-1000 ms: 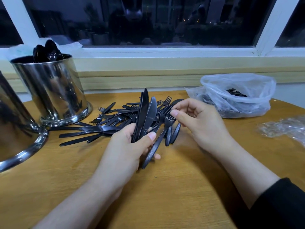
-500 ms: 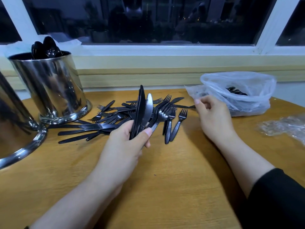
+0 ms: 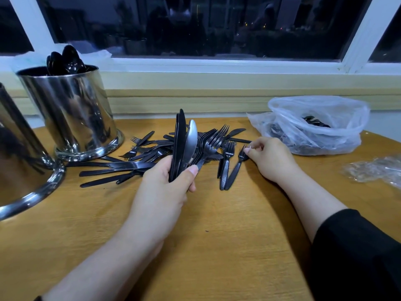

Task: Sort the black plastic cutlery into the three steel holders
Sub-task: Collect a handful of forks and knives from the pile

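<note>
Two steel holders [image 3: 71, 111] stand well beyond your left fingers, spoons [image 3: 65, 61] in one. Your left hand [image 3: 165, 187] grips a bundle of knives [image 3: 182, 142], fingers curled around it. Your right hand [image 3: 269, 157] pinches a fork [image 3: 236, 168] at its tines.

A pile of cutlery [image 3: 152, 157] lies in the middle of the table [image 3: 217, 246]. Left of the pile stands a holder [image 3: 69, 114] with spoons [image 3: 65, 61] in it. Another holder [image 3: 19, 166] stands nearer, at the left edge. A bag [image 3: 314, 124] sits right of the pile, below the window [image 3: 195, 27].
</note>
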